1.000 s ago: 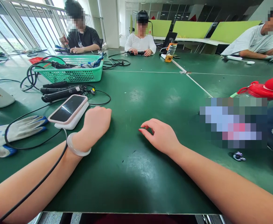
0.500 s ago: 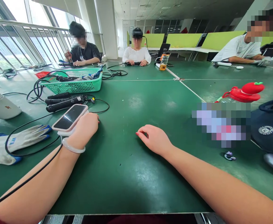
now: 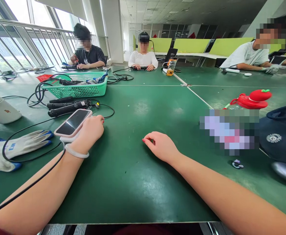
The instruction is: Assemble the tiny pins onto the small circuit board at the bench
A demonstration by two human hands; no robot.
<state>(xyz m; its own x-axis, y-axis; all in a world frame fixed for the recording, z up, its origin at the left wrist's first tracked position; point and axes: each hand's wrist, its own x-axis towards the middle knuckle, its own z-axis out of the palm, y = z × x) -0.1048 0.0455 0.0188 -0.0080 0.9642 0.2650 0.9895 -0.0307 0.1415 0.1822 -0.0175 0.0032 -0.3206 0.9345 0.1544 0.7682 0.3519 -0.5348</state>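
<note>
My left hand (image 3: 92, 131) rests on the green table (image 3: 135, 182) with its fingers curled in, a white bangle (image 3: 76, 152) round the wrist. Against its outer side lies a phone (image 3: 73, 122) in a pink case, tilted on a white block from which a black cable (image 3: 32, 183) runs along my forearm. My right hand (image 3: 161, 146) lies on its side, loosely closed, thumb tip near the curled fingers; a small gap shows between them and no object is visible there. White-and-blue work gloves (image 3: 18, 147) lie to the left of the phone.
Beyond the phone are black handheld devices (image 3: 68, 107) with cables and a green basket (image 3: 81, 85). A white bucket (image 3: 2, 109) stands left. Rightward are a bottle with a red lid (image 3: 251, 99), a hair clip (image 3: 237, 164) and a dark bag (image 3: 283, 137). Three people sit across the table.
Both hands keep their place and shape. The view has turned slightly, so things on the right appear a little further left. The person at far right has shifted a bit.
</note>
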